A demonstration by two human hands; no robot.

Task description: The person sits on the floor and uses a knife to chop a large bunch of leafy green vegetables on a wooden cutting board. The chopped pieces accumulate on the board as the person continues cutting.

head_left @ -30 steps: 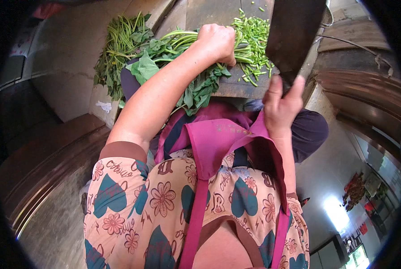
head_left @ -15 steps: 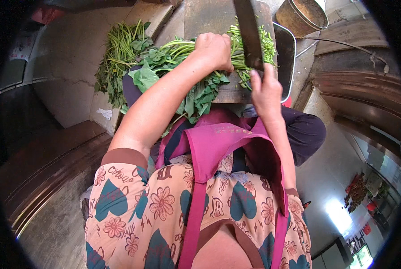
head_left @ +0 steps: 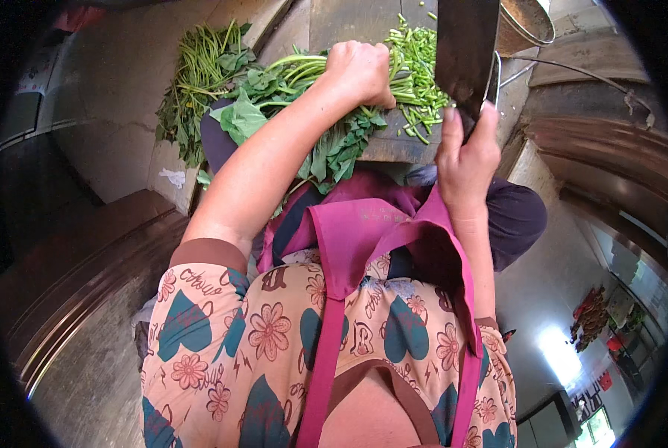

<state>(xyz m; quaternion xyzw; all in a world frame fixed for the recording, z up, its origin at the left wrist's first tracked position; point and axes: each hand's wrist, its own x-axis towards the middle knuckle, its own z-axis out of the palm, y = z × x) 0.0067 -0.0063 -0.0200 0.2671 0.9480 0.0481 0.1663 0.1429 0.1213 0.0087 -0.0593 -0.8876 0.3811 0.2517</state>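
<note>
My left hand (head_left: 360, 73) is clenched around the stems of a leafy green bunch (head_left: 246, 118), pinning it across the chopping board (head_left: 353, 21), while my right hand (head_left: 466, 163) grasps a broad, dark cleaver (head_left: 468, 56), its handle mostly hidden in my grip. The blade looms large to the right of the stems and seems to be lifted clear of the wood, though from this angle I cannot tell exactly how high. I would judge the cutting to be partway along: a fair heap of short chopped pieces (head_left: 417, 46) lies on the board just beyond my left fist, with some scattered toward the near edge and a couple of bits at the far side. What remains of this bunch is considerable, since a stretch of stem and all the leaves I can see run whole to the left of my fist, some of them drooping over the near edge of the board toward my lap. Well to the left, off the board, a second bunch of greens (head_left: 203, 75) lies with its stems long and uncut, so if that is meant for chopping too, much of the work is yet to be done.
</note>
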